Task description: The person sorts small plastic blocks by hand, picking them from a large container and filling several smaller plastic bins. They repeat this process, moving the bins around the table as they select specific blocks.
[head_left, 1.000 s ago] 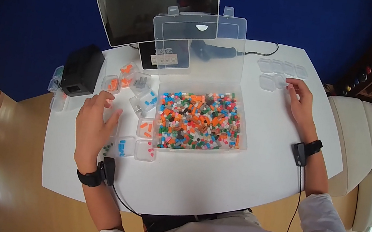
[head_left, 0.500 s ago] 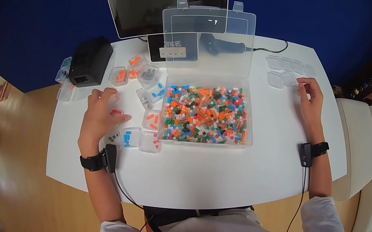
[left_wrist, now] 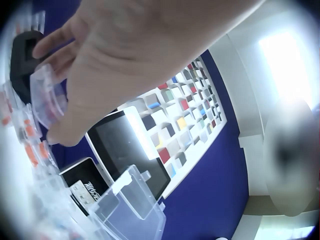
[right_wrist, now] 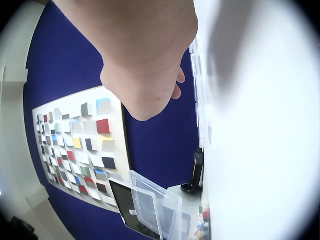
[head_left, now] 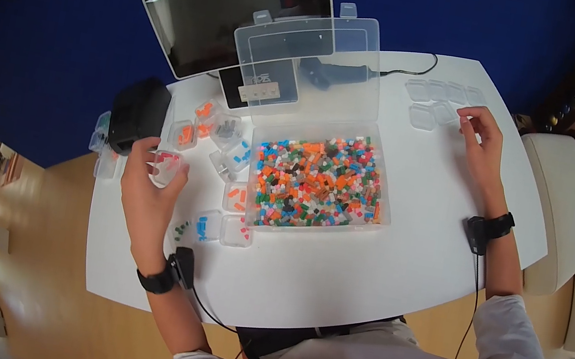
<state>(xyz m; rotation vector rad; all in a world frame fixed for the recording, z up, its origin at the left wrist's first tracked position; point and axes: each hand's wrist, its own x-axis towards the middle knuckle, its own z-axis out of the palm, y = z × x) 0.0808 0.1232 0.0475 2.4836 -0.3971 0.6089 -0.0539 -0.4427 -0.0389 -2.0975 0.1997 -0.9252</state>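
Observation:
In the head view my left hand (head_left: 149, 190) pinches a small clear box (head_left: 166, 167) with pink pieces inside, thumb on one side and fingers on the other. The left wrist view shows the same clear box (left_wrist: 47, 95) close up, raised beside the black device. Farther right, my right hand (head_left: 487, 148) hovers by the small clear lids (head_left: 422, 117), fingers loosely bent and holding nothing, fingertips right at the edge of the nearest lid (head_left: 444, 114). Between the hands stands a large clear box (head_left: 317, 184) full of colourful small pieces, its lid (head_left: 306, 68) raised.
Several small boxes of sorted pieces, such as a blue-filled one (head_left: 206, 227) and an orange-filled one (head_left: 183, 134), sit left of the large box. A black device (head_left: 140, 117) stands at the back left, more small boxes (head_left: 105, 163) beside it. A monitor (head_left: 239, 12) is behind.
My left hand has closed its thumb and fingers on the small box of pink pieces and moved it toward the back left. The right hand stays by the lids. The head view has shifted slightly.

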